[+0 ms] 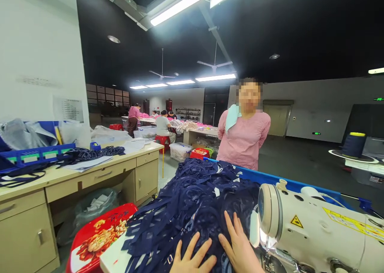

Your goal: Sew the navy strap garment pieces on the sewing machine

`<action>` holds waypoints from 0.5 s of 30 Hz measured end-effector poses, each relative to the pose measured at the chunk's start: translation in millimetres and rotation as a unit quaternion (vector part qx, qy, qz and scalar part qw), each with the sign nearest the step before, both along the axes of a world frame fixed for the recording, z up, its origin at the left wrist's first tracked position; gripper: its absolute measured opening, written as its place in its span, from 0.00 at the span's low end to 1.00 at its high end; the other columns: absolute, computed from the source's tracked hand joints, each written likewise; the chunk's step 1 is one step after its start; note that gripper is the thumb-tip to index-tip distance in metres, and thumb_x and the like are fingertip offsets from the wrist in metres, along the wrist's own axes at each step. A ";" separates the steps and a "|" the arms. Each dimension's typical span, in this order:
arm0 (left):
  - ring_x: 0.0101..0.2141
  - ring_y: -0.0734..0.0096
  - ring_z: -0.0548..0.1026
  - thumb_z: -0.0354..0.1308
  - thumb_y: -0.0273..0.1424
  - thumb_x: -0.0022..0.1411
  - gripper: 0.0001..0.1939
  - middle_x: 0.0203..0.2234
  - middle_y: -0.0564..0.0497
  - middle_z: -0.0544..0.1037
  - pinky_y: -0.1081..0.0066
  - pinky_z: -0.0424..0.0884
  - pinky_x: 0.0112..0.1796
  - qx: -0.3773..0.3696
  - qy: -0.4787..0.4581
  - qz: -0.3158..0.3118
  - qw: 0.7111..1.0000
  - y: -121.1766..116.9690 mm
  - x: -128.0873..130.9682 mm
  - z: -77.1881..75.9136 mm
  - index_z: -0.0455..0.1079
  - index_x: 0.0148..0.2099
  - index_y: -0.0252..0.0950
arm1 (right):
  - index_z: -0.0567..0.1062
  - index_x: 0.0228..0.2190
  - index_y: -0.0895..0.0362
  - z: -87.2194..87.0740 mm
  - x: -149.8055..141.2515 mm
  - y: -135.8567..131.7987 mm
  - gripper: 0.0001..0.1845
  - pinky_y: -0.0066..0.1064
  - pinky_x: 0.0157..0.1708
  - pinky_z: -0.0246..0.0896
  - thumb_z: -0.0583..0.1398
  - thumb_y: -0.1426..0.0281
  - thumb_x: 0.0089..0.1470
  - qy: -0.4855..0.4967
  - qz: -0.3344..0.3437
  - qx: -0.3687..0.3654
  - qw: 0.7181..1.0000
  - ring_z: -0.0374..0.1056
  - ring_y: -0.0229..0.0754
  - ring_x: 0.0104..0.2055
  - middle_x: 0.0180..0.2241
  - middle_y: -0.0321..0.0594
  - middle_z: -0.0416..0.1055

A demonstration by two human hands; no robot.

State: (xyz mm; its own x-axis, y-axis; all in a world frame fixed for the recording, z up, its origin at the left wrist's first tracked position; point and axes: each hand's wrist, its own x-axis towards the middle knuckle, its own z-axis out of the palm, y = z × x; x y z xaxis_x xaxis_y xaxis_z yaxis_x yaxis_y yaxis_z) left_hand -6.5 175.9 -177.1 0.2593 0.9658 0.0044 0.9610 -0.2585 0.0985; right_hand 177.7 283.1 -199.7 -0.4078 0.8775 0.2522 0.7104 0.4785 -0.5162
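Both our palms flat on navy strap pile (192, 209): left hand (192, 259), right hand (238, 245) released, grasping nothing. Sewing machine (315, 229) beside; nothing fed yet.

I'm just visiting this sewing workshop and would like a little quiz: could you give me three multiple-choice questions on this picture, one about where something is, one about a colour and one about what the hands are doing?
1. Where is the cream-white industrial sewing machine?
A. Right of the pile of navy blue lace fabric pieces
B. On the beige wooden desk
C. On the floor

2. What colour is the flower-printed plastic stool at lower left?
A. Green
B. Red
C. Black

3. What are the left hand and right hand doing?
A. Gripping scissors
B. Raised in the air
C. Lying flat, fingers spread, on the pile

Answers: 1 A, the machine stands at the pile's right edge. 2 B, its seat is red with flowers. 3 C, both palms press on the navy fabric.
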 end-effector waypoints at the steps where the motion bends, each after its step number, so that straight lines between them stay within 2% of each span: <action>1: 0.63 0.39 0.50 0.53 0.29 0.67 0.27 0.64 0.58 0.51 0.27 0.53 0.51 -0.023 0.007 0.016 1.000 1.1 -4.1 9.9 0.56 0.62 0.63 | 0.47 0.65 0.55 5.5 -4.9 1.0 0.34 0.46 0.64 0.41 0.51 0.60 0.62 -0.001 0.011 -0.018 1.000 0.33 0.53 0.67 0.67 0.48 0.36; 3: 0.64 0.41 0.45 0.55 0.24 0.63 0.32 0.65 0.56 0.48 0.28 0.49 0.52 -0.067 0.024 0.031 0.997 0.8 -10.5 30.1 0.56 0.63 0.59 | 0.46 0.65 0.56 14.8 -12.5 2.4 0.34 0.42 0.65 0.39 0.50 0.61 0.62 0.006 0.029 -0.041 0.999 0.32 0.50 0.68 0.67 0.48 0.34; 4: 0.64 0.41 0.43 0.57 0.24 0.61 0.34 0.66 0.54 0.47 0.29 0.49 0.53 -0.083 0.029 0.031 0.996 -0.1 -13.4 39.3 0.55 0.64 0.57 | 0.46 0.65 0.55 18.1 -15.3 3.2 0.34 0.41 0.65 0.39 0.50 0.62 0.62 0.013 0.037 -0.046 0.998 0.33 0.49 0.68 0.68 0.47 0.33; 7: 0.64 0.39 0.42 0.66 0.36 0.54 0.38 0.66 0.51 0.46 0.30 0.48 0.54 -0.094 0.018 0.031 0.995 -2.3 -21.6 58.3 0.55 0.64 0.52 | 0.46 0.65 0.55 21.5 -20.6 6.7 0.32 0.37 0.64 0.40 0.48 0.65 0.63 0.027 0.049 -0.046 0.997 0.35 0.46 0.68 0.68 0.46 0.31; 9: 0.64 0.38 0.43 0.67 0.46 0.51 0.41 0.66 0.50 0.48 0.31 0.49 0.54 -0.087 0.004 0.023 0.996 -0.2 -25.9 63.2 0.56 0.64 0.52 | 0.47 0.65 0.56 20.0 -22.2 9.7 0.32 0.37 0.64 0.40 0.48 0.65 0.63 0.030 0.049 -0.039 0.998 0.35 0.45 0.68 0.68 0.46 0.31; 11: 0.64 0.38 0.44 0.65 0.50 0.52 0.40 0.66 0.50 0.49 0.31 0.51 0.54 -0.085 0.008 0.016 0.996 5.5 -27.8 64.7 0.56 0.64 0.53 | 0.48 0.65 0.57 18.4 -22.3 11.3 0.32 0.37 0.65 0.39 0.48 0.66 0.62 0.028 0.047 -0.027 0.998 0.34 0.44 0.68 0.68 0.45 0.33; 15: 0.63 0.38 0.47 0.66 0.47 0.53 0.40 0.66 0.49 0.50 0.32 0.56 0.52 -0.083 0.059 0.006 0.995 19.7 -26.9 68.5 0.55 0.65 0.53 | 0.53 0.64 0.63 19.7 -17.1 7.1 0.30 0.37 0.65 0.39 0.48 0.69 0.61 -0.037 0.020 0.004 0.999 0.38 0.46 0.67 0.67 0.48 0.39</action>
State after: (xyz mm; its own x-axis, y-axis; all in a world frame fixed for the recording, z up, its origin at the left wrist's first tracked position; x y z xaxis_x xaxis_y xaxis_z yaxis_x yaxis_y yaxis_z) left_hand -33.4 195.5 -108.6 0.2379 0.9533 -0.1859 0.9711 -0.2372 0.0261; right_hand 160.7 290.2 -180.1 -0.4602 0.8584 0.2268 0.7265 0.5109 -0.4595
